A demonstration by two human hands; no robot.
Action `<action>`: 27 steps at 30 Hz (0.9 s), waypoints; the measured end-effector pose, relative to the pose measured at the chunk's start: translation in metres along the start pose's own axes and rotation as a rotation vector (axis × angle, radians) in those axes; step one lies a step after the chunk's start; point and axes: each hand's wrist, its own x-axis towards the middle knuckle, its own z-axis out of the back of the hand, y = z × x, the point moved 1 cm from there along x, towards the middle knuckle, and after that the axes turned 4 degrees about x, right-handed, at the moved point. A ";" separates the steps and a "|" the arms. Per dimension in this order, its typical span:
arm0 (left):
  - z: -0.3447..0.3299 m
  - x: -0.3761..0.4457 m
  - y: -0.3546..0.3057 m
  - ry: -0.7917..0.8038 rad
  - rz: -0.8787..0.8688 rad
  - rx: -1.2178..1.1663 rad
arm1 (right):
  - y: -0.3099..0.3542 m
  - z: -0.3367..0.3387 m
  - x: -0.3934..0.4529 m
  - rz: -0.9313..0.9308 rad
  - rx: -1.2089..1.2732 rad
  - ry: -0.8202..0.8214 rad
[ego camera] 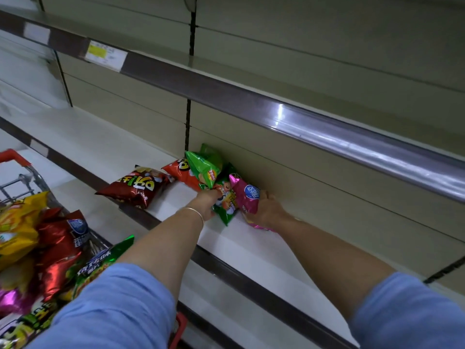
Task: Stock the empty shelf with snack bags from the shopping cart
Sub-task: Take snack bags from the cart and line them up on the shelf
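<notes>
Both my arms reach onto the cream shelf (264, 250). My left hand (207, 204) grips a green snack bag (226, 202) printed with a cartoon figure. Just to its right, my right hand (268, 210) holds a pink snack bag (245, 195) from below. Behind them a bright green chip bag (205, 166) leans against the back panel, over an orange bag (181, 173). A dark red bag (136, 186) lies flat near the shelf's front edge. The shopping cart (27, 172) at lower left holds several yellow, red, green and pink bags.
An upper shelf with a shiny price rail (327, 129) overhangs the shelf I work on. A yellow price tag (104, 54) sits on that rail at the left. Bare shelf surface stretches left of the dark red bag and right of my hands.
</notes>
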 end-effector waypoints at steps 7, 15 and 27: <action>-0.009 0.021 0.021 0.076 0.072 -0.240 | 0.000 -0.012 0.000 -0.002 -0.105 0.061; -0.010 0.034 0.029 0.055 0.100 -0.295 | -0.014 -0.014 0.003 0.039 -0.169 0.059; 0.012 0.094 -0.007 -0.338 -0.190 -0.116 | -0.023 -0.007 -0.004 0.062 -0.204 0.112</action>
